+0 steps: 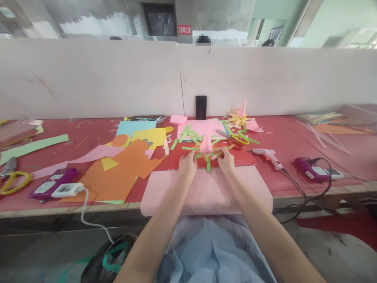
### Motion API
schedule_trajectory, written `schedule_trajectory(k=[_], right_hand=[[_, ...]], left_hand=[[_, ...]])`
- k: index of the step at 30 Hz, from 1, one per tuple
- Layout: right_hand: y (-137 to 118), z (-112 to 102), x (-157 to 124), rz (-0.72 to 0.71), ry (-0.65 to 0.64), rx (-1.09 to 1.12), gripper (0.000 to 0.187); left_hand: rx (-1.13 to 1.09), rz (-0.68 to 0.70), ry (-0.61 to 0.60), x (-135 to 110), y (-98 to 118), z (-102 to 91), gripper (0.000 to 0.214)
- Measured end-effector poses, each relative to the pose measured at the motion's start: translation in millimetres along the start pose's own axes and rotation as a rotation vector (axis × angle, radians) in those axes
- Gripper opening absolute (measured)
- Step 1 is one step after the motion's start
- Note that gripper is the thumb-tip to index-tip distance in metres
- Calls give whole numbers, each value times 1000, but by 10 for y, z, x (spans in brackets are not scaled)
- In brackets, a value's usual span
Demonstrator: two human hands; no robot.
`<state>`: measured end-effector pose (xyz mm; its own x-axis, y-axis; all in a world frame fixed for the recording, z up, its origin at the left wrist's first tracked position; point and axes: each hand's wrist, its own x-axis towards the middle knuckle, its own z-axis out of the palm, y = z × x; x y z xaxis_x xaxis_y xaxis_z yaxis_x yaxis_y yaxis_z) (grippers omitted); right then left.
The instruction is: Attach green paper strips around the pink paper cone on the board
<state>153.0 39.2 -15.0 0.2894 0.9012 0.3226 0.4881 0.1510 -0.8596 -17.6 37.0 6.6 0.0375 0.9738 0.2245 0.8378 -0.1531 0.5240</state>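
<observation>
A pink paper cone (206,144) stands upright, with green paper strips (208,163) spreading out around its base. It sits on a red sheet (244,156) in front of me. At the left of the base, my left hand (188,164) has its fingers curled in against the craft's edge; what lies between the fingertips is too small to make out. My right hand (226,159), on the other side, pinches a pale yellowish paper strip (217,155) close to the cone. Beneath my wrists lies a pink mat (173,192).
Scissors (241,139) and a similar pink cone craft (241,112) lie beyond my right hand. A glue gun (269,157) with a black cable rests at the right. Orange paper (118,173) and a purple power box (54,183) are at the left. A phone (201,107) leans against the partition.
</observation>
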Motion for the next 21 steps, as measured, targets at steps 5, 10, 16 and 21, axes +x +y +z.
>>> schedule_trajectory(k=[5, 10, 16, 21], right_hand=[[3, 11, 9, 23, -33, -3, 30], [-2, -2, 8, 10, 51, -101, 23], [32, 20, 37, -64, 48, -216, 22], [17, 103, 121, -148, -123, -417, 15]], left_hand=[[54, -5, 14, -12, 8, -17, 37], [83, 21, 77, -28, 32, -34, 34], [24, 300, -36, -48, 66, 71, 37], [66, 361, -129, -44, 49, 149, 40]])
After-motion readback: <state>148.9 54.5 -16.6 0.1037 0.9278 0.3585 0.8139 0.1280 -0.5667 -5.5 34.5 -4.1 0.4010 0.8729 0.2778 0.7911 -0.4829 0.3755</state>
